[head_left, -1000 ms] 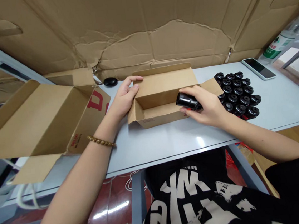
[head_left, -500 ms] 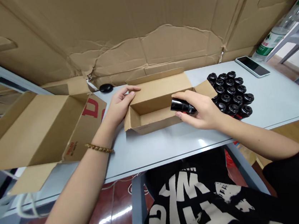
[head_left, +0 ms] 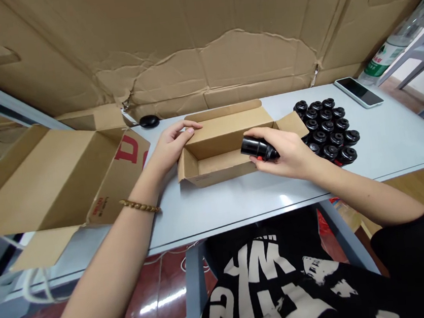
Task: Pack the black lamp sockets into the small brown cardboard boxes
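My right hand (head_left: 286, 153) is wrapped round a black cylindrical item (head_left: 255, 147) with a bit of red on it, tilted above the right part of a small open cardboard box (head_left: 222, 177). At the box's left end, my left hand (head_left: 174, 145) rests with its fingers over the left edge and the raised back flap. The inside of the box shows bare cardboard at the left; its right part is hidden by my right hand. Just right of the box, several similar black items (head_left: 327, 126) stand upright in a tight group.
A larger open carton (head_left: 118, 175) lies at the left of the white table (head_left: 218, 214). Behind are a black mouse (head_left: 149, 121), a phone (head_left: 358, 92) at the back right and a plastic bottle (head_left: 384, 60). A big cardboard sheet (head_left: 218, 15) rises behind the table.
The view has shifted slightly. The small box sits a little further right at its left end, with my left hand still on it. My right hand keeps hold of the black item.
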`<state>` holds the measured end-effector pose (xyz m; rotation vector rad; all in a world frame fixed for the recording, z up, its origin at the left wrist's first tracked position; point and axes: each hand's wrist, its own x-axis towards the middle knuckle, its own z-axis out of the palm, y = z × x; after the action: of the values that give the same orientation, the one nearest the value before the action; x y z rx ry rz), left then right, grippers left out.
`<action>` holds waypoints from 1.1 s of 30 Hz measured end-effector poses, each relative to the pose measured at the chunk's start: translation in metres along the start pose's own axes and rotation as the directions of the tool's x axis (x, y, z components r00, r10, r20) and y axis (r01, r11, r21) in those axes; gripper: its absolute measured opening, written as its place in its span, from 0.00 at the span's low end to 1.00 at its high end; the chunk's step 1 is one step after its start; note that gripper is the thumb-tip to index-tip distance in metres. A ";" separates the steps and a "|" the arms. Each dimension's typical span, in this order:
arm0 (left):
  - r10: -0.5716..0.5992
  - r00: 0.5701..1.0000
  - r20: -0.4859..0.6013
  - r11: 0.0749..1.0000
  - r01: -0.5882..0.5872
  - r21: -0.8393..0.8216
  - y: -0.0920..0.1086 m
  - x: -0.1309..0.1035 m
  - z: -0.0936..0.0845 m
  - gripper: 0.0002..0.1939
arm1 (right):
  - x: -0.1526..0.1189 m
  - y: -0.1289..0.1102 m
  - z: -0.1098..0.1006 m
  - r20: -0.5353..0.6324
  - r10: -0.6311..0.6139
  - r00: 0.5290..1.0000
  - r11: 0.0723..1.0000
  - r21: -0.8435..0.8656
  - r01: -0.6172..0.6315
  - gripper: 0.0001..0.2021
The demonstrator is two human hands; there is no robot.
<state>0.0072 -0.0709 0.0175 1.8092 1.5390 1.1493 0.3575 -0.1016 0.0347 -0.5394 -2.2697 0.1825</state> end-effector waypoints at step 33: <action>0.129 0.986 0.105 0.990 -0.122 -0.074 0.008 0.004 0.002 0.14 | 0.110 -0.027 0.026 0.468 0.263 0.844 0.964 -0.092 -0.249 0.23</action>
<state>0.0130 -0.0690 0.0242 1.9135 1.3245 1.1249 0.2635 -0.0775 0.0981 -0.8963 -2.6713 0.4640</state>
